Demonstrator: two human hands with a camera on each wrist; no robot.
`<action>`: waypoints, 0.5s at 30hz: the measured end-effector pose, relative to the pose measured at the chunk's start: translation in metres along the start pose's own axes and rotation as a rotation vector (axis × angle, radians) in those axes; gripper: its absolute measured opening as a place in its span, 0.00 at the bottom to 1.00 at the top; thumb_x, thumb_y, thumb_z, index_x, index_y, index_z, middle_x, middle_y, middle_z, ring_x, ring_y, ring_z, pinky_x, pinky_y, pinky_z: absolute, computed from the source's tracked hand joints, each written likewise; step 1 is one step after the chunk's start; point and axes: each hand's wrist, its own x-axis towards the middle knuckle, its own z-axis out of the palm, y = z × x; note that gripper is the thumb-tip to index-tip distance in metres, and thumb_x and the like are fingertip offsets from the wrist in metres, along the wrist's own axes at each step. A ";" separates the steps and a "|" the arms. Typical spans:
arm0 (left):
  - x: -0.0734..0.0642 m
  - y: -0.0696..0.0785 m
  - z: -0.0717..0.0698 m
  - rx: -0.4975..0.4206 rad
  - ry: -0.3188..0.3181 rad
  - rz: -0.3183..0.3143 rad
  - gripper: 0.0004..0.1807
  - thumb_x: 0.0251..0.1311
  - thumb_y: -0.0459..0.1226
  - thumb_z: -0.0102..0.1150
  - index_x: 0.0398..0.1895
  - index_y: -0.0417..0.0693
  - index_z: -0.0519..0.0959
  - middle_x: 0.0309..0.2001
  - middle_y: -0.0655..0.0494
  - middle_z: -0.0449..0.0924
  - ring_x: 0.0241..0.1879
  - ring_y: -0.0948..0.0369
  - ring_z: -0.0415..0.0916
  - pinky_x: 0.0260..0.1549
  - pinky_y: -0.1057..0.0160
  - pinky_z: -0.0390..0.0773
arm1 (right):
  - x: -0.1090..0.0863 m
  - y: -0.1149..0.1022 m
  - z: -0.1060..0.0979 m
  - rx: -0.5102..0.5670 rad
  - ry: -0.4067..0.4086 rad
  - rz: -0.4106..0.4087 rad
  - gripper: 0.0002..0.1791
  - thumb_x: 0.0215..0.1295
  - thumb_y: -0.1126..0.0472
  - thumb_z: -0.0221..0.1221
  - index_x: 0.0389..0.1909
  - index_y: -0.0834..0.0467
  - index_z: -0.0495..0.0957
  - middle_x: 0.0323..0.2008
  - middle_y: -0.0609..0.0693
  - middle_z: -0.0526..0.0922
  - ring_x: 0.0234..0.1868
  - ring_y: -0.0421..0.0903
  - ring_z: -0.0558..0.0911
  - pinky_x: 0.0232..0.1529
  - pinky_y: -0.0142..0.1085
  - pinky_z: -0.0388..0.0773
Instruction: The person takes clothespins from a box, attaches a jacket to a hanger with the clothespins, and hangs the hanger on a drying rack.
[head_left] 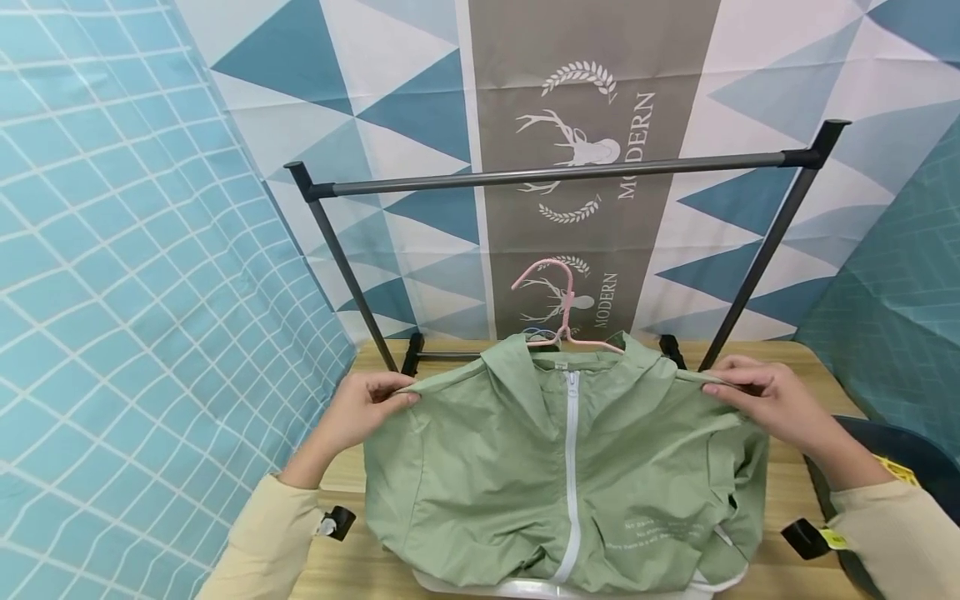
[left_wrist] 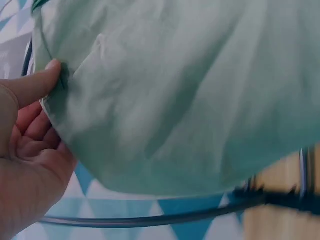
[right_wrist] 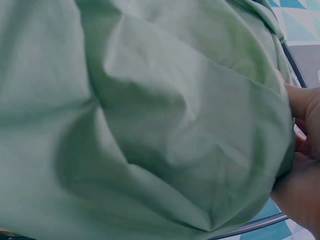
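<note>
One pinch each from the left hand (head_left: 366, 407) and right hand (head_left: 771, 397) holds the green jacket (head_left: 491, 471) by opposite sides between them, probably to keep it spread about the pink hanger (head_left: 567, 300) rising midway.

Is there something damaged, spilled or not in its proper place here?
Nothing looks spilled or damaged. Only the green jacket is a little untidy: its lower part is creased and bunched, unlike the smoother cloth above.

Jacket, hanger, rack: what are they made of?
Green zip-up jacket: thin matte fabric, probably synthetic; crisp creases. Pink hanger: smooth plastic or coated wire, can't tell; slim, evenly coloured rod. Garment rack: likely metal tube, satin grey; soft lengthwise highlight.
</note>
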 end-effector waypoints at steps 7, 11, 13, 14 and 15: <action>-0.005 -0.010 -0.014 -0.209 -0.034 -0.122 0.16 0.62 0.36 0.60 0.49 0.32 0.80 0.34 0.74 0.84 0.30 0.72 0.80 0.30 0.68 0.79 | -0.001 -0.001 0.002 0.021 0.072 0.003 0.14 0.58 0.79 0.58 0.41 0.64 0.85 0.37 0.32 0.79 0.31 0.31 0.77 0.26 0.26 0.71; -0.008 -0.011 -0.015 -0.173 -0.022 -0.094 0.15 0.62 0.35 0.60 0.48 0.32 0.81 0.39 0.56 0.87 0.30 0.74 0.79 0.28 0.69 0.79 | 0.001 -0.003 0.001 0.025 0.093 -0.012 0.15 0.57 0.80 0.58 0.41 0.64 0.85 0.36 0.33 0.80 0.31 0.32 0.76 0.25 0.26 0.71; -0.009 -0.010 -0.015 -0.143 -0.009 -0.064 0.14 0.62 0.35 0.60 0.47 0.34 0.82 0.43 0.44 0.86 0.29 0.75 0.78 0.27 0.69 0.78 | 0.002 -0.004 0.001 0.024 0.101 -0.024 0.16 0.56 0.81 0.58 0.41 0.64 0.85 0.36 0.33 0.80 0.31 0.32 0.76 0.25 0.26 0.71; -0.009 -0.010 -0.014 -0.122 0.001 -0.045 0.14 0.62 0.35 0.60 0.46 0.35 0.83 0.44 0.39 0.85 0.28 0.75 0.78 0.26 0.69 0.77 | 0.002 -0.005 0.001 0.024 0.105 -0.029 0.16 0.56 0.81 0.58 0.40 0.64 0.85 0.36 0.33 0.80 0.31 0.31 0.76 0.25 0.26 0.70; -0.010 -0.010 -0.014 -0.104 0.013 -0.026 0.13 0.62 0.34 0.61 0.46 0.35 0.83 0.44 0.37 0.84 0.28 0.76 0.77 0.25 0.70 0.77 | 0.003 -0.006 0.001 0.023 0.108 -0.031 0.16 0.56 0.81 0.59 0.40 0.64 0.85 0.36 0.33 0.80 0.31 0.31 0.76 0.26 0.26 0.71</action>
